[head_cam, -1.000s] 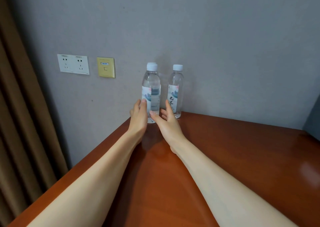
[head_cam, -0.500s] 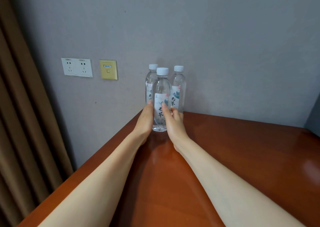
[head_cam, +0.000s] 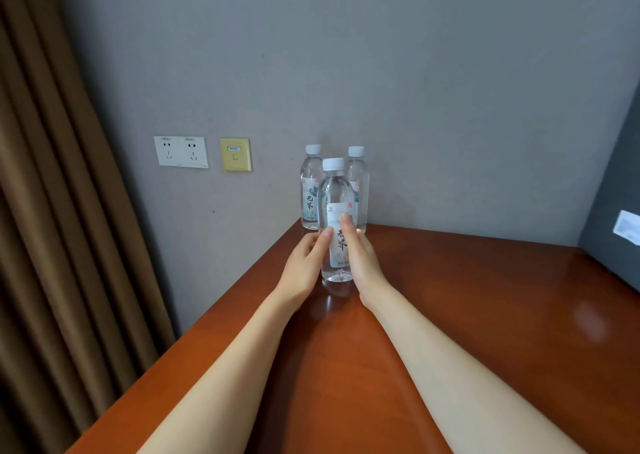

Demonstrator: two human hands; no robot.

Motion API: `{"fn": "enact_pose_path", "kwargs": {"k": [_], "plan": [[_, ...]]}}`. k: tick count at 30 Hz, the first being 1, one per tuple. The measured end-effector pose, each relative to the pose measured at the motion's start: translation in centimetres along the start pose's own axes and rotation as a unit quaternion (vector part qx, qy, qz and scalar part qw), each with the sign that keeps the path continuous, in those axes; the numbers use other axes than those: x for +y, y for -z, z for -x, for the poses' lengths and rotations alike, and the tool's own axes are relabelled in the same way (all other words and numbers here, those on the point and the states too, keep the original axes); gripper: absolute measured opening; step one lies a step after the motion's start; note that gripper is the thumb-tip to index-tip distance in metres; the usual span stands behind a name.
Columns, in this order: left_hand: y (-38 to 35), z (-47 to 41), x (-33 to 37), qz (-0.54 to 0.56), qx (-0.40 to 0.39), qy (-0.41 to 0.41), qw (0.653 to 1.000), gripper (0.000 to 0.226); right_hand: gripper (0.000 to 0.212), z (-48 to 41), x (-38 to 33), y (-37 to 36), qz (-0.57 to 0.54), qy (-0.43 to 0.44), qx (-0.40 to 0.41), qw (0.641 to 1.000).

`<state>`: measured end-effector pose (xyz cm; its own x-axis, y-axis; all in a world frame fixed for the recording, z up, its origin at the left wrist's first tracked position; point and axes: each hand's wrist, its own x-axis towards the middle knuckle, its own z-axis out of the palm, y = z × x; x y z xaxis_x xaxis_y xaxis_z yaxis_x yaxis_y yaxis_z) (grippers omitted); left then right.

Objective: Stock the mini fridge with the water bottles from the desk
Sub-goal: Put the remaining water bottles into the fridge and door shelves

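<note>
Three clear water bottles with white caps and pale labels are on the red-brown desk [head_cam: 450, 315]. Two stand against the grey wall: the left bottle [head_cam: 309, 190] and the right bottle [head_cam: 360, 183]. The front bottle [head_cam: 335, 194] is upright a little nearer to me, its base at or just above the desk top. My left hand [head_cam: 304, 266] grips its lower left side, thumb on the label. My right hand [head_cam: 363, 263] grips its right side, thumb across the label. No fridge is in view.
Brown curtains [head_cam: 52, 211] hang along the left, past the desk's left edge. A white double socket [head_cam: 180, 151] and a yellow wall plate [head_cam: 236, 154] sit on the wall. A dark panel [head_cam: 616, 211] with a white sticker stands on the desk's right.
Both hands closed round the front bottle and drew it toward me, away from the wall. The bottle behind it on the left came into sight.
</note>
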<state>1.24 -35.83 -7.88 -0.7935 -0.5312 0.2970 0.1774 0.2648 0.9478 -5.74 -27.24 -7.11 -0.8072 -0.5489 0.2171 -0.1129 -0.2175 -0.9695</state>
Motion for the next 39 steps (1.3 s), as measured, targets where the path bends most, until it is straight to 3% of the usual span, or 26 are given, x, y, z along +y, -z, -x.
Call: {"fn": "enact_pose_path", "kwargs": {"k": [14,17,21,30,39], "plan": [[-0.4,9.5,2.4,-0.158,-0.048,-0.074,0.984,0.043,0.045,10.3,-2.4,2.0,-0.01,-0.032,0.001,0.999],[-0.8,11.1,3.3,-0.17,-0.067,-0.078,0.98,0.034,0.041,11.9,-2.7,2.5,-0.006,-0.035,0.015,0.999],[-1.0,13.0,4.0,-0.174,-0.083,-0.077,0.978,0.019,0.054,13.5,-3.4,3.0,0.004,-0.034,0.022,0.999],[-1.0,17.7,5.4,-0.159,-0.074,-0.06,0.983,0.017,0.064,17.1,-3.9,3.5,0.02,-0.058,0.018,0.998],[-1.8,20.6,6.3,-0.138,-0.091,-0.056,0.985,0.047,0.058,20.0,-4.5,4.1,0.045,-0.077,0.041,0.995]]}}
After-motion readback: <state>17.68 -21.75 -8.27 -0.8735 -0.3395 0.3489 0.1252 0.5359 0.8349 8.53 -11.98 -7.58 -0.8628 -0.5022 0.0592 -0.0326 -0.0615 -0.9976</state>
